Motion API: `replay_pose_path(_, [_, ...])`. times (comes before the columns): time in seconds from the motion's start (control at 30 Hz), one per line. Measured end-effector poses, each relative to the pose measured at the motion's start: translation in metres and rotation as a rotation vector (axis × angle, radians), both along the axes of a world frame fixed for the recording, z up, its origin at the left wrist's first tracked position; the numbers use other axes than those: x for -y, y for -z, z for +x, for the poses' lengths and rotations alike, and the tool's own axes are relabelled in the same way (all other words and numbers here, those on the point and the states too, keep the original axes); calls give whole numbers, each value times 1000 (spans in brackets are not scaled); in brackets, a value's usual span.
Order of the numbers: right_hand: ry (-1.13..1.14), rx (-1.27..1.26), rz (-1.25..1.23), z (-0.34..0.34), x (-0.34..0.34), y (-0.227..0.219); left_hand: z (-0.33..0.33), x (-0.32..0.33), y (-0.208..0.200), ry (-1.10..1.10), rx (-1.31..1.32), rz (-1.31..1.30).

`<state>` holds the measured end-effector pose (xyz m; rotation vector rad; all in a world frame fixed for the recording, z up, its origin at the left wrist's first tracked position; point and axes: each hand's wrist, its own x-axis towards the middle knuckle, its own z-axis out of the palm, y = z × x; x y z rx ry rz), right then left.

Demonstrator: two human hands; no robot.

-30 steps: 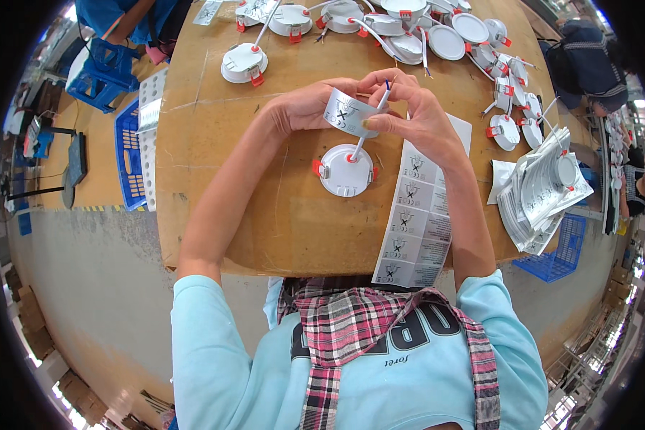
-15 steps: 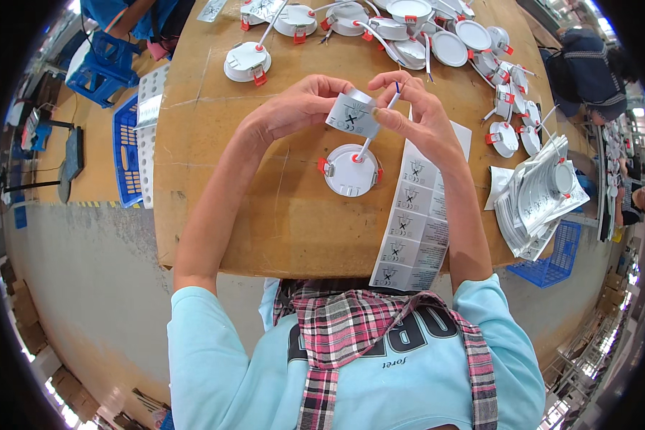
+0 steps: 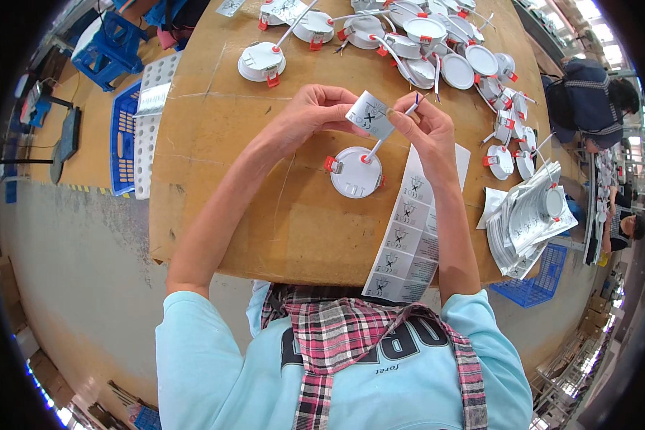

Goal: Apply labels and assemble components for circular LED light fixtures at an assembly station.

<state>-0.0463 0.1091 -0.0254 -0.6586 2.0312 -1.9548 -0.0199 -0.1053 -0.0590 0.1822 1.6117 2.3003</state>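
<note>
My left hand (image 3: 321,113) pinches one end of a silver-grey label sticker (image 3: 369,116) with black symbols. The other end of that sticker lies by the thumb of my right hand (image 3: 428,132), whose fingers grip the white cable (image 3: 374,149) near its bare wire end. This cable rises from a round white downlight (image 3: 357,175) with red-tipped spring clips, lying back side up on the table below my hands. A long sheet of the same labels (image 3: 408,229) lies under my right forearm, its lower end over the table's front edge.
Many white downlights (image 3: 457,70) with cables crowd the far right of the wooden table (image 3: 265,236). One more downlight (image 3: 261,62) stands far left. A thick stack of label sheets (image 3: 523,222) lies at the right edge. Blue crates (image 3: 124,147) flank the table, and co-workers sit beyond.
The label between my hands has tilted and shifted slightly right along with both hands. My view has moved a little, so the table's contents sit lower in the picture.
</note>
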Motion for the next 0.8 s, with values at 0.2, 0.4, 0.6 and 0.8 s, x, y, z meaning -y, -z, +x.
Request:
replay_pose_path(0.2, [10, 10, 24, -2, 0, 1, 1, -2, -4, -49, 37, -14])
replay_pose_path(0.4, [23, 47, 14, -1, -1, -2, 4, -3, -11, -96, -39, -72])
replay_pose_path(0.6, [39, 90, -1, -4, -3, -3, 4, -3, -12, -76, -61, -66])
replay_pose_path(0.8, [-54, 101, -70, -13, -11, 10, 2, -1, -17, -51, -46, -78])
